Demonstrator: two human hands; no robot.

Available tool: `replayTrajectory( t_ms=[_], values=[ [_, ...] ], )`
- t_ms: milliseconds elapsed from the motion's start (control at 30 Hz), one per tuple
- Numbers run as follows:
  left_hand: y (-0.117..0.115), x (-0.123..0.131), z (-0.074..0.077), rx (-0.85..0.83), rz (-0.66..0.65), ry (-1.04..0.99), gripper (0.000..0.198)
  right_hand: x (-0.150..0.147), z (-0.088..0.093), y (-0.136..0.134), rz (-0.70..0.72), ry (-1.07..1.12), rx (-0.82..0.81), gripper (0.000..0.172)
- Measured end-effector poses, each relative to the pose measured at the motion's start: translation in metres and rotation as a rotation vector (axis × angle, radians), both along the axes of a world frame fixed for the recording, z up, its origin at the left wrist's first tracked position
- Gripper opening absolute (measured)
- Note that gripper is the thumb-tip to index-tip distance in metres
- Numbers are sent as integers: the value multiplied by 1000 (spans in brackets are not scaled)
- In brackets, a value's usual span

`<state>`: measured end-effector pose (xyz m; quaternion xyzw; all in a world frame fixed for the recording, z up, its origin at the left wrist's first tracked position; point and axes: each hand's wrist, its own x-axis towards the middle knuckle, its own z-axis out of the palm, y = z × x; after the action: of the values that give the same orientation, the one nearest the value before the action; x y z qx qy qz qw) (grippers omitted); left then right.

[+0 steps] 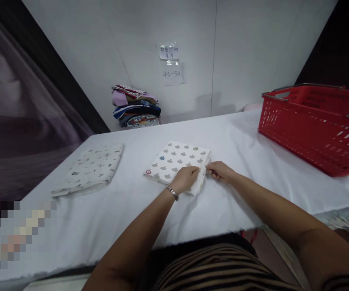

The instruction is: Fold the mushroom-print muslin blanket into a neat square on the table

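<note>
A folded white cloth (177,155) printed with grey, blue, red and green motifs lies flat on the white-covered table. My left hand (187,178) reaches over its near right part, fingers closed at the layered right edge. At that same edge, my right hand (221,170) pinches the cloth from the right side, thumb and fingers together. The layers stand slightly apart between my hands. A second folded cloth (94,167), white with small dark prints, rests to the left, apart from my hands.
A red plastic basket (310,129) with metal handles stands on the table's right side. Behind the table's far edge is a stack of folded fabrics (136,107). Two paper notes (172,74) hang on the wall. A purple draped fabric (26,113) fills the left.
</note>
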<state>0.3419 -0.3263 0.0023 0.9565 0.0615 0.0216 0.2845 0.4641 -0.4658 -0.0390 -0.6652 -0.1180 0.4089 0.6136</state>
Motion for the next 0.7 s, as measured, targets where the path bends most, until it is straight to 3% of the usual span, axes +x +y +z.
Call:
replayTrajectory(
  t_ms=[300,500,700],
  values=[
    [0,-24,-6,-101,-55,-40,43,-28,6,-3,175,-49,-19,23],
    [-1,-27,-14,40,-36,-94,49,-43,2,-5,158,-47,8,25],
    [-10,-35,-15,172,-63,-114,38,-38,-2,-7,180,-144,-53,25]
  ],
)
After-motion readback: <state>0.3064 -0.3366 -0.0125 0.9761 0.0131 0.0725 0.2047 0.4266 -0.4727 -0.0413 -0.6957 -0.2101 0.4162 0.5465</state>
